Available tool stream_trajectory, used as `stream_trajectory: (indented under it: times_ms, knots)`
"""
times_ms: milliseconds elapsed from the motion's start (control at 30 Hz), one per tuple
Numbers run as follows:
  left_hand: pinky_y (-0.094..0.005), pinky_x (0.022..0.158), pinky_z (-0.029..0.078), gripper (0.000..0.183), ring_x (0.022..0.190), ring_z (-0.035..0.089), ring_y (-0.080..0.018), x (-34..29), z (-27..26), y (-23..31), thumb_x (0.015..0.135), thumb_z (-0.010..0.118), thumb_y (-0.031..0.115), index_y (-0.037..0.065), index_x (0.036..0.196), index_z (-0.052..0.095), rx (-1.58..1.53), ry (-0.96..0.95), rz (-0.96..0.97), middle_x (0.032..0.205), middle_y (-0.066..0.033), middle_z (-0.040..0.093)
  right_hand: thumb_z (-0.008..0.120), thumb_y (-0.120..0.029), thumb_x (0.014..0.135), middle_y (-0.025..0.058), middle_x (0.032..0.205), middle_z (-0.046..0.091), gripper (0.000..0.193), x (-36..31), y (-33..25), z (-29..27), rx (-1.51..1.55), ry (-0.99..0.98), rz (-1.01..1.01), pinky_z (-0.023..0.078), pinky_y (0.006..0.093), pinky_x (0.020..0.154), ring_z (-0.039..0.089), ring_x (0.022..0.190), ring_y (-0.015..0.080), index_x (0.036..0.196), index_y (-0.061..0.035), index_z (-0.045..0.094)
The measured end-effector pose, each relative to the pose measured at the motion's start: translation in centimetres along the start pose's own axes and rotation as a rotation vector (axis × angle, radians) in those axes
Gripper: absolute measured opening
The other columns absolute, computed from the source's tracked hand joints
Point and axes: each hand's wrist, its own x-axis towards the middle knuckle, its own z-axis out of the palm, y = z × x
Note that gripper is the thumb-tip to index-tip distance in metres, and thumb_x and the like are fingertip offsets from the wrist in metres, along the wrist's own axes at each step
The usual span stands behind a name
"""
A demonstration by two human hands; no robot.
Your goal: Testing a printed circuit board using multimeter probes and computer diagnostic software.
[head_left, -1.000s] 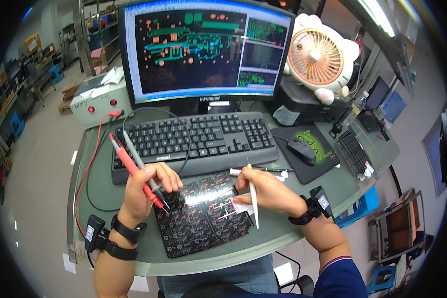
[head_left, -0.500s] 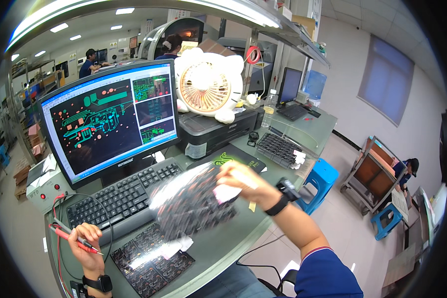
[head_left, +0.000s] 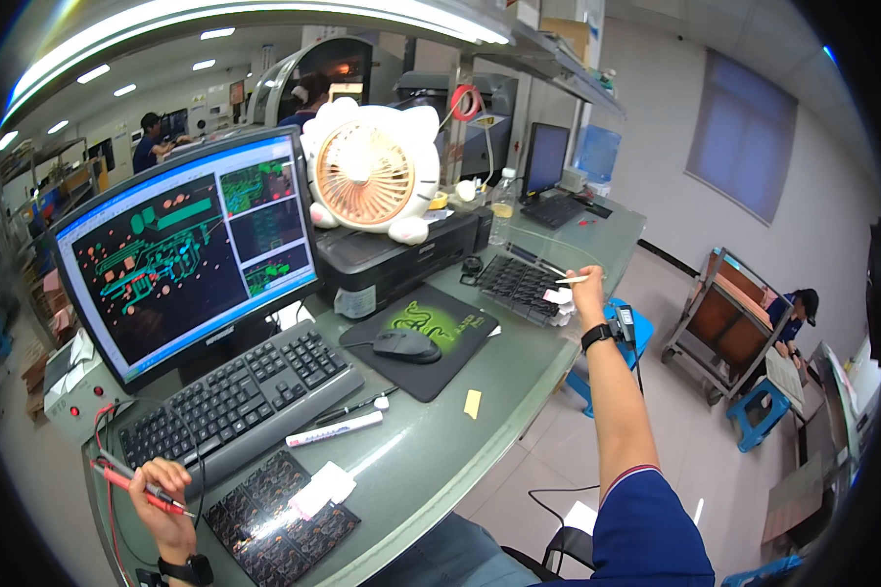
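Note:
My left hand is closed around a pair of test probes, one red and one dark, their tips pointing down to the right. Beside it a dark printed circuit board panel lies flat on the desk, a pinkish-white paper tag on top. My right arm reaches far out to the desk's right side. There my right hand has its fingers pinched at the right corner of a circuit board panel, which lies on similar dark panels with paper tags. The exact finger contact is small to see.
A keyboard and monitor stand at the left, with a marker in front. A mouse rests on a black-green pad. Behind are a printer, a white fan and a bottle.
My right hand has carried a circuit board panel from above the keyboard area to the right side of the desk. The mouse and marker are now uncovered. My left hand keeps the probes.

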Motion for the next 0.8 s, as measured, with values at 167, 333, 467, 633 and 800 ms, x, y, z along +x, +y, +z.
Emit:
stream_trajectory:
  times_ms: [167,333,467,633,800]
  knots:
    - [-0.0268,0.059,0.036,0.038,0.065,0.044,-0.0119,0.2,1.6,0.3,0.099,0.039,0.033,0.007,0.074,0.049,0.058,-0.116,-0.188,0.073,-0.0027,0.047,0.072,-0.011,0.089,0.0111,0.105,0.063,0.028,-2.5,-2.6,2.1,0.212,-0.123,-0.26,0.05,0.0332,0.083,0.06,0.09,0.0184,0.109,-0.0035,0.054]
    - [-0.0199,0.054,0.034,0.032,0.063,0.045,-0.0053,-0.4,0.3,-0.6,0.101,0.05,0.035,0.008,0.085,0.057,0.283,-0.078,-0.281,0.079,0.0012,0.053,0.065,-0.004,0.091,0.0059,0.108,0.065,0.021,-16.6,-15.9,7.8,0.486,-0.698,-0.502,0.049,0.0259,0.085,0.06,0.095,0.0115,0.11,-0.0024,0.058]
    - [-0.0192,0.051,0.043,0.021,0.061,0.051,-0.0049,-0.9,1.9,1.1,0.096,0.063,0.026,0.005,0.092,0.06,0.358,-0.136,-0.437,0.078,0.0013,0.053,0.067,-0.005,0.089,0.0072,0.099,0.066,0.021,-26.3,-22.3,11.1,0.569,-0.98,-0.682,0.053,0.0263,0.08,0.065,0.091,0.0135,0.108,-0.0004,0.061]
    - [-0.0213,0.063,0.049,0.022,0.071,0.059,-0.0074,-1.1,2.2,1.1,0.093,0.066,0.019,0.001,0.105,0.065,0.383,-0.256,-0.516,0.084,-0.0025,0.062,0.071,-0.005,0.084,0.0125,0.097,0.068,0.02,-32.7,-21.2,14.4,0.506,-0.933,-1.058,0.053,0.0361,0.078,0.067,0.087,0.0292,0.099,-0.0019,0.06]
    - [-0.0195,0.067,0.048,0.024,0.072,0.06,-0.007,-1.1,2.7,1.2,0.091,0.066,0.016,0.001,0.109,0.064,0.447,-0.305,-0.635,0.085,-0.0022,0.063,0.07,-0.005,0.086,0.0104,0.093,0.068,0.016,-32.8,-19.5,13.5,0.51,-1.009,-0.853,0.052,0.0325,0.076,0.067,0.084,0.0249,0.1,-0.0014,0.063]
